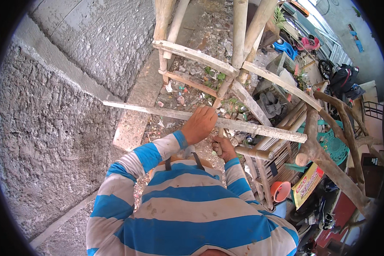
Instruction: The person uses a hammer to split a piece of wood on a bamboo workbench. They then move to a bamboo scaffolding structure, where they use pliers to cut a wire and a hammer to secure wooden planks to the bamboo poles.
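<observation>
showing coarse, whitened grain, a straight wooden batten (pixel 260 127) is clamped in the left hand (pixel 200 123); right hand (pixel 226 147) closed round a slim wooden handle (pixel 220 133).

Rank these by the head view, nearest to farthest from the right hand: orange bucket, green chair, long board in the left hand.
1. Board, just beyond the right hand.
2. Orange bucket, lower right.
3. Green chair, farther right.

Printed lettering is borne by a yellow sack or panel (pixel 306 187) with red patches, seen tilted at the lower right. Its words are run slantwise along the yellow face.
</observation>
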Tool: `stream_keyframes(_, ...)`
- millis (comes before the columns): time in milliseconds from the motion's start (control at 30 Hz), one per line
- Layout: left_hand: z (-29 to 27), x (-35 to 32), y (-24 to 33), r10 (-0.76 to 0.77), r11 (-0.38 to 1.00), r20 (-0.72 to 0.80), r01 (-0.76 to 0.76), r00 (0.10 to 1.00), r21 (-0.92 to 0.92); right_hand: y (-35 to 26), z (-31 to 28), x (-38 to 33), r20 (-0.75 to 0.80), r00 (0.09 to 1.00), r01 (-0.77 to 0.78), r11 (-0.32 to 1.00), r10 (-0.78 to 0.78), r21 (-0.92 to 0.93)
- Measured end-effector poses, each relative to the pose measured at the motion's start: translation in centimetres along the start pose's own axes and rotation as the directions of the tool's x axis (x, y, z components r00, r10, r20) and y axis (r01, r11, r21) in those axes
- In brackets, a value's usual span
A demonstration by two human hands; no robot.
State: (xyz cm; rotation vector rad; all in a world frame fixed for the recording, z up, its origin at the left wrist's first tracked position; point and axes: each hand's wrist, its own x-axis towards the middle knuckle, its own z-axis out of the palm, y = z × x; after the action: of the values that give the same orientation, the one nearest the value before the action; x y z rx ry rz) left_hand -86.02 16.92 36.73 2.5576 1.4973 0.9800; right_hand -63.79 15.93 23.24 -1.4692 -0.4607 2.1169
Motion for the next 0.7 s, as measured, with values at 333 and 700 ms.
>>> stream_keyframes(333,9.2,4.8,-6.1,0.244,0.960,0.183,-0.263,0.952,0.093,2.2,-7.8,1.8,-0.321,0.943,0.034,0.937,0.085,0.348)
stream_keyframes(700,16.0,9.3,-17.1,0.431,0.879,0.194,-0.459,0.881,0.130,-1.2,-3.7,6.8,-0.720,0.628,0.730,0.543,-0.294,0.415)
